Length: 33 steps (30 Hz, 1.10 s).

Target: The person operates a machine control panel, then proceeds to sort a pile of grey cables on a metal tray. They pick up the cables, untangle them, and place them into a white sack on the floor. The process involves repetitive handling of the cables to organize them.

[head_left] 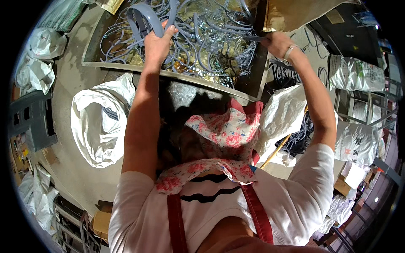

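My left hand (159,44) is closed around several grey curved plastic bands (145,16), shaped like headbands, above the near left part of a metal tank (194,80). Many more grey bands (204,40) lie tangled in the tank, in what looks like clear, rippling water. Over the tank's right side, my right hand (279,45) is closed on the end of a grey band (255,38), which points left over the tank. A bracelet circles my right wrist.
A white woven sack (90,126) stands open at left, with grey pieces inside. Another open white sack (280,114) with dark grey bands and a thin stick (280,147) is at right. A dark plastic stool (31,118) stands far left. Full sacks (356,74) line the right.
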Each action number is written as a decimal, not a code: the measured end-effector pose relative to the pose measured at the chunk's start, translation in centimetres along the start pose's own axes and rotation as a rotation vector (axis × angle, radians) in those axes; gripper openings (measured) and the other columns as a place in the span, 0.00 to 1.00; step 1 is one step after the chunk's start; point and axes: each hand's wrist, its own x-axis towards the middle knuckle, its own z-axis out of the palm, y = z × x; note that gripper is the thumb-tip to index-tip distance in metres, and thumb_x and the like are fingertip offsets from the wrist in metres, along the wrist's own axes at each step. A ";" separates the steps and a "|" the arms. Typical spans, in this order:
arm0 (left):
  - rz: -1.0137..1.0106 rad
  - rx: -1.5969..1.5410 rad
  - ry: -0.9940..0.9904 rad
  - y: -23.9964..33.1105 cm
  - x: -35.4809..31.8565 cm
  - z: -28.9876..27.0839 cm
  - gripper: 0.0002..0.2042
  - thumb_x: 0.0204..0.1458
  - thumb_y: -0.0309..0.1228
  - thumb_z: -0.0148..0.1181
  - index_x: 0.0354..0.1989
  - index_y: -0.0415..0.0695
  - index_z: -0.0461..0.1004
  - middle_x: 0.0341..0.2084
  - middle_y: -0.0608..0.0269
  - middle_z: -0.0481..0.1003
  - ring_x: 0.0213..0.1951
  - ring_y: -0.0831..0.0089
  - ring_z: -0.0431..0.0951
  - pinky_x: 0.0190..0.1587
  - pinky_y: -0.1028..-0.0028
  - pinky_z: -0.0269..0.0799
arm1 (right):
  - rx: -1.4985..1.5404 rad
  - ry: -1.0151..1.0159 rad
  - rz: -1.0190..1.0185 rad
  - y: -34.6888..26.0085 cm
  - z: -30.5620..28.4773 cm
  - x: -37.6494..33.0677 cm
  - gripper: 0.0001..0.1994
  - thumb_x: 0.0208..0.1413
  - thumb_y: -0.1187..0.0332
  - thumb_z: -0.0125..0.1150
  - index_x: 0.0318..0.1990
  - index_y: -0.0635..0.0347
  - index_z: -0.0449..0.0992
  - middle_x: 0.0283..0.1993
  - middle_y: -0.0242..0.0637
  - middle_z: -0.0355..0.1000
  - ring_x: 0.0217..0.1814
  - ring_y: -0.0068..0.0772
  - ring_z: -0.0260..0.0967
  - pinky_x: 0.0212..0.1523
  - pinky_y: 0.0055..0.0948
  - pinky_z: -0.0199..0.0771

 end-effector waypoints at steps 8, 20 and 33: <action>0.038 -0.012 -0.044 0.9 -0.8 0.4 0.15 0.50 0.33 0.55 0.46 0.42 0.72 0.25 0.70 0.77 0.17 0.87 0.63 0.21 0.83 0.62 | -0.402 0.336 0.357 11.9 0.1 -9.4 0.16 0.53 0.58 0.49 0.42 0.59 0.71 0.31 0.48 0.73 0.38 0.52 0.69 0.40 0.43 0.68; -0.130 -0.229 0.055 0.3 0.0 0.6 0.15 0.47 0.29 0.60 0.42 0.35 0.70 0.19 0.63 0.73 0.15 0.83 0.65 0.18 0.82 0.62 | 0.336 0.021 0.130 -4.0 22.2 14.8 0.18 0.48 0.58 0.52 0.34 0.67 0.75 0.37 0.54 0.71 0.43 0.54 0.68 0.47 0.41 0.66; -0.233 -0.139 -0.245 -0.3 -0.8 1.8 0.09 0.47 0.33 0.61 0.27 0.39 0.72 0.17 0.70 0.68 0.18 0.85 0.63 0.20 0.82 0.59 | 0.909 0.537 -0.562 -17.4 11.3 5.3 0.07 0.49 0.67 0.54 0.35 0.58 0.73 0.32 0.43 0.69 0.37 0.46 0.65 0.39 0.37 0.66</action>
